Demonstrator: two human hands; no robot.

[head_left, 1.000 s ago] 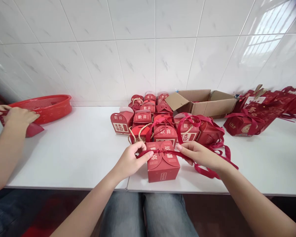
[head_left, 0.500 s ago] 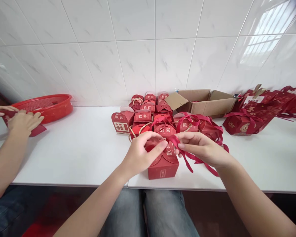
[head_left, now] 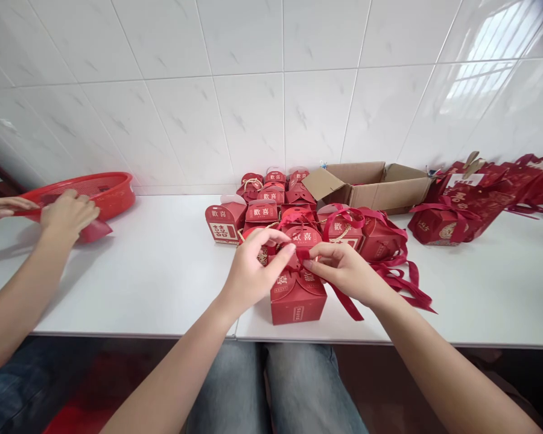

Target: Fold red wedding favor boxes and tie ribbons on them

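A red gift box [head_left: 297,298] with gold print stands near the front edge of the white table [head_left: 163,271]. A red ribbon [head_left: 353,304] runs over its top and trails off to the right. My left hand [head_left: 253,271] and my right hand [head_left: 344,271] meet just above the box's lid, each pinching the ribbon between thumb and fingers. Both hands are closed on the ribbon. The box's top flaps are partly hidden by my fingers.
Several red gift boxes [head_left: 262,211] cluster behind. An open cardboard box [head_left: 371,184] lies against the tiled wall, red bags [head_left: 470,202] to its right. At far left another person's hands [head_left: 67,211] handle a red piece by a red basket [head_left: 95,190].
My hands came together from either side of the box to above its lid, drawing the ribbon up. The other person's hand moved right with the red piece.
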